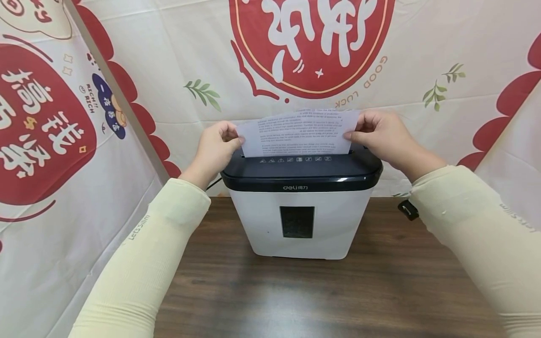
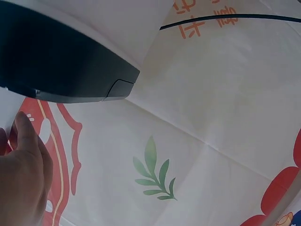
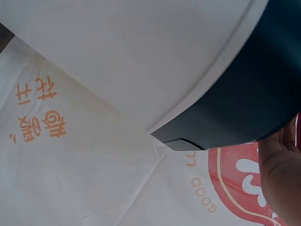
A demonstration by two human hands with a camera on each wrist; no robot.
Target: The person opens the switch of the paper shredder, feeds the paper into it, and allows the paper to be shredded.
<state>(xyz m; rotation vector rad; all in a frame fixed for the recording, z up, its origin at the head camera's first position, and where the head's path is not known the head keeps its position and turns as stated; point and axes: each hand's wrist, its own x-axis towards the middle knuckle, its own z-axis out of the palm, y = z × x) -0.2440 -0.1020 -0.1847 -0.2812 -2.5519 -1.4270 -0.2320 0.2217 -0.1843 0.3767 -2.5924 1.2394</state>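
Observation:
A printed sheet of paper point(image 1: 300, 134) stands upright at the slot on top of a paper shredder point(image 1: 264, 211), its lower edge at the slot. My left hand point(image 1: 215, 149) pinches the sheet's left edge between thumb and fingers. On the other side, my right hand point(image 1: 386, 140) pinches the right edge the same way. The shredder has a black lid and a white body with a dark window point(image 1: 297, 222). In the left wrist view the left hand point(image 2: 26, 172) shows below the black lid; the right wrist view shows the right hand point(image 3: 281, 176) beside it.
The shredder stands on a dark wooden table point(image 1: 279, 295). Behind it hangs a white printed cloth point(image 1: 160, 61), with another cloth panel at left. A black cable point(image 2: 230, 17) runs from behind the shredder. A small black object point(image 1: 408, 210) lies by the right forearm.

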